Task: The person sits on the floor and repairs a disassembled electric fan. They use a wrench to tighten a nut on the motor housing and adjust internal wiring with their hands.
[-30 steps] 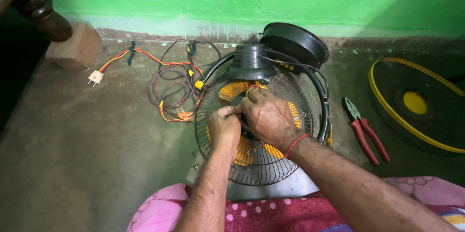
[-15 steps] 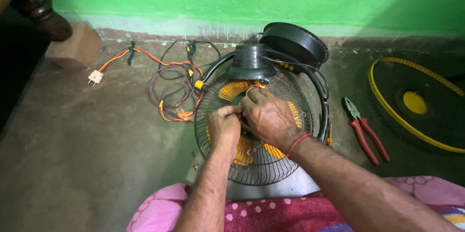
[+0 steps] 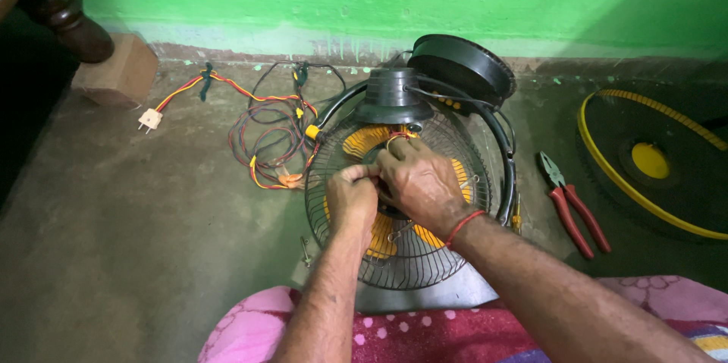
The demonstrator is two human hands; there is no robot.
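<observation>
A table fan lies on its back on the floor, its round black wire guard (image 3: 413,264) facing up and orange blades (image 3: 362,139) showing under it. The black motor housing (image 3: 394,96) and round base (image 3: 462,66) sit at the far side. My left hand (image 3: 350,198) and my right hand (image 3: 418,182) are together over the centre of the guard, fingers curled and pinching at the hub. What they grip is hidden by the fingers. A red thread band is around my right wrist.
Red-handled pliers (image 3: 570,210) lie right of the fan. A black front guard with a yellow rim (image 3: 658,160) lies at far right. Tangled red and yellow wires (image 3: 265,135) with a white plug (image 3: 149,119) spread to the left. A wooden block (image 3: 121,71) and furniture leg stand upper left.
</observation>
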